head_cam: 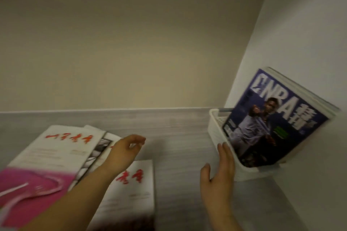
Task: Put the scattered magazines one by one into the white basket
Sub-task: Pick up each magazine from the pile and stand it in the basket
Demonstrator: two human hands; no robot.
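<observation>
The white basket (216, 127) stands at the right of the grey table, against the wall. A blue basketball magazine (272, 122) leans upright in it, with more magazines behind. My right hand (219, 170) is flat and open, its fingers against the basket's near left wall. My left hand (124, 152) hovers with loosely curled fingers, holding nothing, above the scattered magazines on the left. A white and pink magazine with red characters (47, 157) lies on a black-and-white one (97, 152). Another white magazine with red characters (135, 191) lies under my left forearm.
The grey table (178, 137) meets a beige back wall and a white side wall (300, 33) at the right, boxing in the basket. Bare tabletop lies between my hands.
</observation>
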